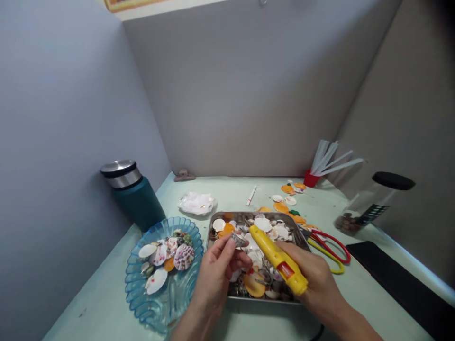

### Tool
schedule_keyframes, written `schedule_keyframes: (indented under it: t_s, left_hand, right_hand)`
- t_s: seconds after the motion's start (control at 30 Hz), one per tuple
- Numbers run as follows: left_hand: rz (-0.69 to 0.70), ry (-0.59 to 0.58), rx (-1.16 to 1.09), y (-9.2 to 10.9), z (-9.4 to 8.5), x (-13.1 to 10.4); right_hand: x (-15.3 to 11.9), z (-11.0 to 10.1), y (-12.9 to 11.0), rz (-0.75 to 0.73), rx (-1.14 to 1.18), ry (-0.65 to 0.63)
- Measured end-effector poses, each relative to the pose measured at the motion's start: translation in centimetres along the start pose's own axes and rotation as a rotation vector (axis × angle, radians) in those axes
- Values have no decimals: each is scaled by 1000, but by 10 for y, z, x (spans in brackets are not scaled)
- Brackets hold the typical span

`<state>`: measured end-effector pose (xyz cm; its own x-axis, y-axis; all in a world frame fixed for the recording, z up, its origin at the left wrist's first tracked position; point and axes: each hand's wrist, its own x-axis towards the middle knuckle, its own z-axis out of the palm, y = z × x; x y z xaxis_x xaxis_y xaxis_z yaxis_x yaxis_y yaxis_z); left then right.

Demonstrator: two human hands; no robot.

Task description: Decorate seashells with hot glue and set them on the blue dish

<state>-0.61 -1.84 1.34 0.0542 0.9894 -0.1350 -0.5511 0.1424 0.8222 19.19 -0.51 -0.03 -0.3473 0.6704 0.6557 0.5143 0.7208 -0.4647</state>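
Observation:
Between the thumb and fingers of my left hand (224, 259) is a small grey, pointed shell (239, 241). My right hand (313, 272) is wrapped round a yellow glue gun (275, 258), whose front end points up and left, close to the shell. Both hands are over a metal tray (263, 300) filled with white, orange and brown shells. To the left of my left hand, a blue scalloped glass plate (156, 310) holds several shells, among them a purple-spotted one (184, 257). The glue gun's trigger is hidden by my fingers.
A teal bottle (140, 201) stands at the left. Behind the tray are crumpled white plastic (196, 203), a white stick (251, 195) and orange shells (280, 207). To the right are scissors (332, 246), a red cup (311, 179) of glue sticks, a jar (369, 208) and a black object (401, 284).

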Motion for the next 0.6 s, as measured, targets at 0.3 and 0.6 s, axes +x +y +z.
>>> schedule_keyframes:
  t_s: [0.3, 0.6]
  left_hand:
    - [33, -16, -96, 3, -1, -1]
    - [122, 103, 12, 2, -1, 1]
  right_hand:
    - [0, 8, 0, 234, 134, 41]
    - [-2, 0, -9, 698, 647, 61]
